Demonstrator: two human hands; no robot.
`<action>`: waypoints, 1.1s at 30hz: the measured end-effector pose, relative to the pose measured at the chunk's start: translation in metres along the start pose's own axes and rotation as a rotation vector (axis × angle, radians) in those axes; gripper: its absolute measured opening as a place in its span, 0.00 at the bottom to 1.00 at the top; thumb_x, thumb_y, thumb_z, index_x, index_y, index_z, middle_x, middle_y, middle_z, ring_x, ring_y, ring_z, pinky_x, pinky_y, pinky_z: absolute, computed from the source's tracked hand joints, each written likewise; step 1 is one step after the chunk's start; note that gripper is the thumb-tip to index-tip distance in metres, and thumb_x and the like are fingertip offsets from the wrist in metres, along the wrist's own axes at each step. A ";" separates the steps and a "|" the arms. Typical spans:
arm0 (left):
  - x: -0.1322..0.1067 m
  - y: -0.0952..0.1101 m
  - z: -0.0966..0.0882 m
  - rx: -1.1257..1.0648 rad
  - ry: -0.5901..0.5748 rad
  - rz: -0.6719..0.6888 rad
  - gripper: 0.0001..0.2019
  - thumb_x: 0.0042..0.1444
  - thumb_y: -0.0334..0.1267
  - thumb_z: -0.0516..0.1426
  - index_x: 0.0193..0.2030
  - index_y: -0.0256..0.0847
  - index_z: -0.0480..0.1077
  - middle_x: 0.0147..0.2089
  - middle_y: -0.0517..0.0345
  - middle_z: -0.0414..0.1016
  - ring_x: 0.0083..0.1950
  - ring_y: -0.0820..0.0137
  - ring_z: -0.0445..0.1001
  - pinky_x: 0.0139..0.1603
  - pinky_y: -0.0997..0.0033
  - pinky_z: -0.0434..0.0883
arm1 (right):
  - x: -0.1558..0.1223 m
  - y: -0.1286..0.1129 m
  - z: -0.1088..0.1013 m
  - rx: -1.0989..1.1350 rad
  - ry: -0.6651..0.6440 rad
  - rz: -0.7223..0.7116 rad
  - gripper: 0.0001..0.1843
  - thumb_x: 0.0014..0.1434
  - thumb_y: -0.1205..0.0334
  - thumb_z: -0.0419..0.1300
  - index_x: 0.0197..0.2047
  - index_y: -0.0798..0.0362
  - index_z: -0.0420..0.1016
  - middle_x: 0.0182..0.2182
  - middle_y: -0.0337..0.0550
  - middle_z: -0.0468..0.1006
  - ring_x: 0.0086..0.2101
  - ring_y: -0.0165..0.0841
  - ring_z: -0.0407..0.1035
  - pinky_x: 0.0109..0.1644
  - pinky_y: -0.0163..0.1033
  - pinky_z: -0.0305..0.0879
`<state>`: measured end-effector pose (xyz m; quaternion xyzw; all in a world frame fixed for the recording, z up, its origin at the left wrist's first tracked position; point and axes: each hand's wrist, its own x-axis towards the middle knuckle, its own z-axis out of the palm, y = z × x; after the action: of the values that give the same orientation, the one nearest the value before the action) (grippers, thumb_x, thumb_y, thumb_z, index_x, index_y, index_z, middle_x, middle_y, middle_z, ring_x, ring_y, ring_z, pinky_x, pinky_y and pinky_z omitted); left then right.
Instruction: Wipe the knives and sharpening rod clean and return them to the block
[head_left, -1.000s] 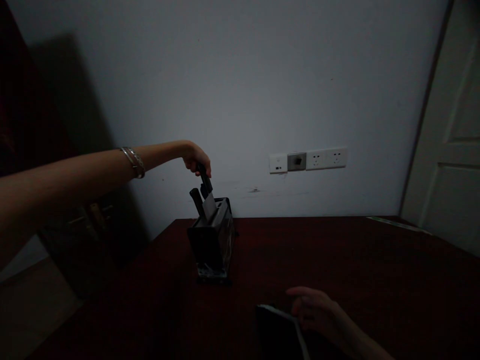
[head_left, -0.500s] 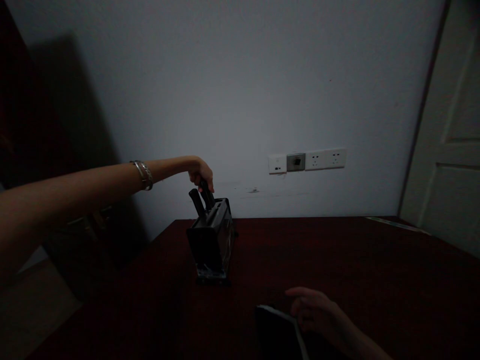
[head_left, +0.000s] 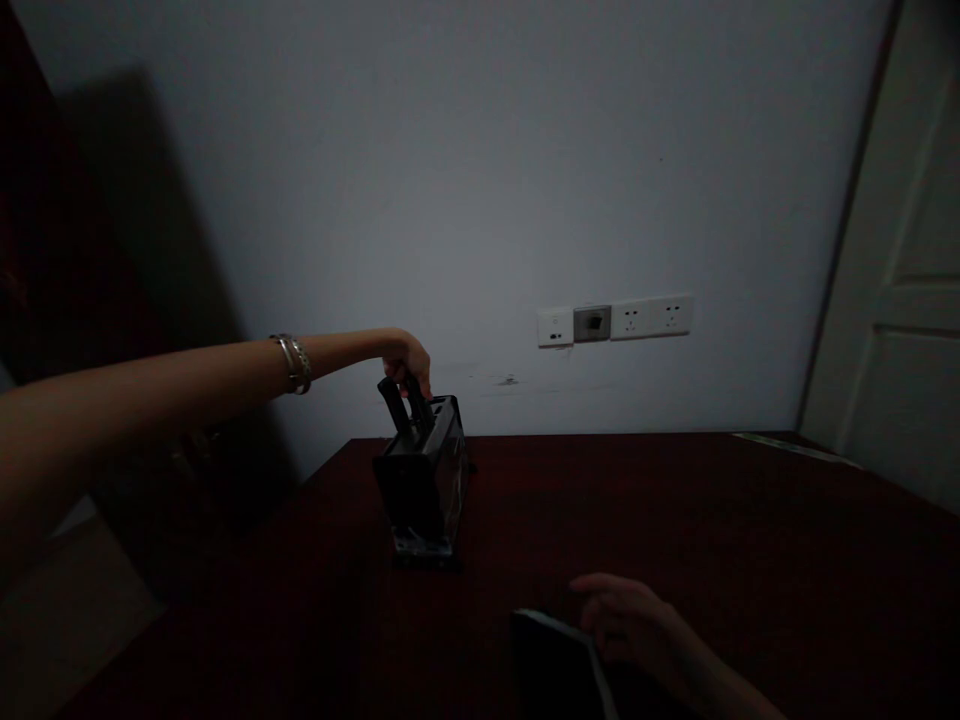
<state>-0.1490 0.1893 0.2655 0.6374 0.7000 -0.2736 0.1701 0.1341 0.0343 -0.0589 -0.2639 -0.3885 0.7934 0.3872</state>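
Knife handle (head_left: pixel 415 396) clamped in left fingers (head_left: pixel 425 384); right fingers (head_left: pixel 602 583) loosely curled, apart, beside dark slab (head_left: pixel 559 662).

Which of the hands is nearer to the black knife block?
The left hand: it grips a black handle at the knife block's top. The right hand is farther, nearer the camera, beside a dark flat object.

Camera, head-worn, one: looks forward and slightly down from the person's side of the desk (head_left: pixel 637 510), facing the wall (head_left: pixel 480 180) beyond. Right hand (head_left: pixel 628 622) sits nearer the lens, low in frame; left hand (head_left: pixel 409 364) farther out. Door (head_left: pixel 911 300) borders the view at right.
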 end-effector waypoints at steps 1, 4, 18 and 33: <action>0.000 0.000 0.000 -0.006 0.007 -0.005 0.14 0.33 0.48 0.63 0.17 0.38 0.72 0.18 0.50 0.69 0.14 0.80 0.47 0.15 0.78 0.46 | 0.000 0.000 0.000 0.003 0.000 0.006 0.15 0.45 0.58 0.62 0.37 0.54 0.77 0.26 0.44 0.78 0.26 0.31 0.69 0.31 0.37 0.59; -0.001 0.000 0.002 -0.019 0.032 -0.017 0.14 0.34 0.48 0.63 0.16 0.37 0.72 0.18 0.50 0.69 0.15 0.79 0.49 0.15 0.77 0.48 | 0.000 -0.001 0.000 0.008 -0.007 0.013 0.15 0.45 0.57 0.63 0.37 0.54 0.77 0.26 0.44 0.78 0.26 0.31 0.69 0.30 0.36 0.59; -0.003 -0.010 0.003 -0.039 0.020 0.022 0.22 0.33 0.58 0.62 0.23 0.38 0.74 0.20 0.49 0.72 0.16 0.77 0.56 0.17 0.78 0.48 | 0.006 0.006 -0.007 0.006 -0.013 0.026 0.17 0.42 0.55 0.65 0.36 0.53 0.78 0.25 0.43 0.79 0.25 0.30 0.70 0.30 0.36 0.60; 0.002 -0.025 -0.013 -0.039 0.126 0.061 0.29 0.36 0.64 0.57 0.28 0.37 0.76 0.24 0.44 0.73 0.18 0.73 0.57 0.20 0.71 0.55 | -0.002 0.007 -0.008 0.009 -0.021 0.005 0.15 0.47 0.59 0.60 0.40 0.54 0.77 0.29 0.46 0.78 0.31 0.35 0.70 0.37 0.41 0.61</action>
<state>-0.1728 0.1984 0.2789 0.6711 0.6945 -0.2142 0.1464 0.1381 0.0327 -0.0687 -0.2548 -0.3881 0.7990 0.3821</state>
